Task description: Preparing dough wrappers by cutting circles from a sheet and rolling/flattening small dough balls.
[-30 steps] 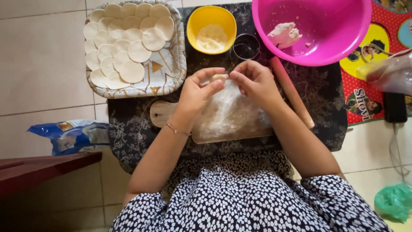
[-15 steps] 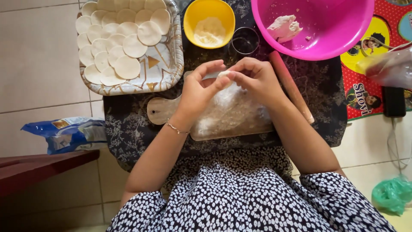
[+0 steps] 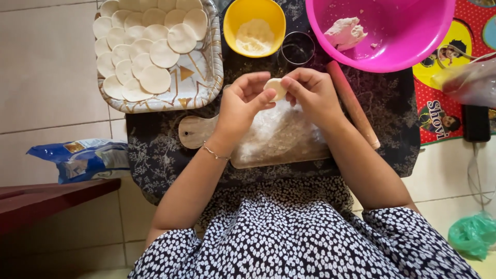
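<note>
Your two hands have come up a little from the board, and now they meet in the air above its far end. Half a second ago they were lower, with the fingers pressed close over the floured surface; now a small round piece of dough point(image 3: 275, 88) shows clearly between them. Your left hand point(image 3: 244, 103) is closed around it from the left side, thumb and first fingers touching its edge. Your right hand point(image 3: 310, 93) pinches it from the right side with the fingertips. So both hands grip the same piece, and it does not touch the board any more.

The wooden board point(image 3: 279, 139) under your hands is white with flour, and its handle points to your left. The rolling pin point(image 3: 352, 106) lies just beside your right wrist, untouched, on the dark flowered cloth point(image 3: 155, 160).

To my judgement the piece is now lifted free and you are shaping it in the fingers, not pressing it flat on the board.

On the far left the patterned tray point(image 3: 206, 88) already holds many flat white discs point(image 3: 150, 46), overlapping each other. Beyond your hands stand the yellow bowl point(image 3: 254, 26) with flour and a small round metal cutter point(image 3: 298, 49). The pink basin point(image 3: 382, 31) keeps one lump of dough on its bottom. A blue bag point(image 3: 82, 159) lies on the floor tiles at your left
</note>
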